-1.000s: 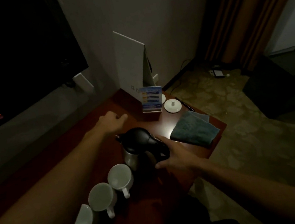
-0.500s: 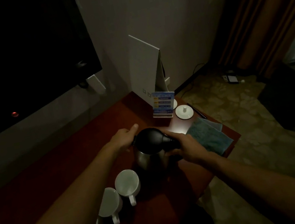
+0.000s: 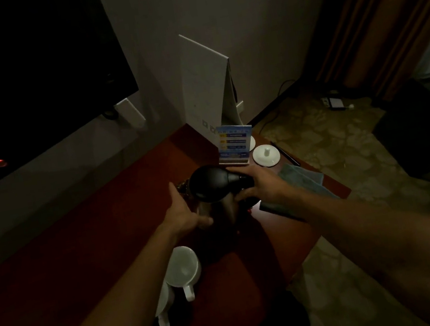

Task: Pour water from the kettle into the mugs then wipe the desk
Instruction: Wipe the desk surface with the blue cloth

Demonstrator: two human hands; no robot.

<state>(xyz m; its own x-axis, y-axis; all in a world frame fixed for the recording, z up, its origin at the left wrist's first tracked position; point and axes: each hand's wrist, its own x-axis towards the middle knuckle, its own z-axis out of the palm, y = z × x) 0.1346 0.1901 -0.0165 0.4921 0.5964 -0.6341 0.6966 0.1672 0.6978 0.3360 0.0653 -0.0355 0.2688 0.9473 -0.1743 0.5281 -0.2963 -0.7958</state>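
Dark red wood, the desk [image 3: 84, 243] fills the left of the view, and the task's things stand toward its far right corner. Near the front edge the white mugs [image 3: 182, 267] stand in a row, only the nearest two showing, both empty as far as the dim light allows; being glazed ceramic they are likely brittle and easily tipped by a knock. Beyond them the left hand [image 3: 185, 214] lies against the kettle's [image 3: 214, 191] steel body, fingers spread flat on its left side. That bare metal looks smooth and probably slippery, so it suits steadying only. The kettle stands on the desk between the two hands, black lid on top. With water inside it is likely heavy and will slosh. The black handle is the place to take hold, and the right hand [image 3: 259, 186] is wrapped around it, fingers closed. Right of that hand the grey-blue cloth [image 3: 302, 183] lies folded at the desk's edge, soft and limp, easy to bunch up.

Compared with half a second ago, the left hand has come down from the spout to the steel side, while the right hand keeps the handle.
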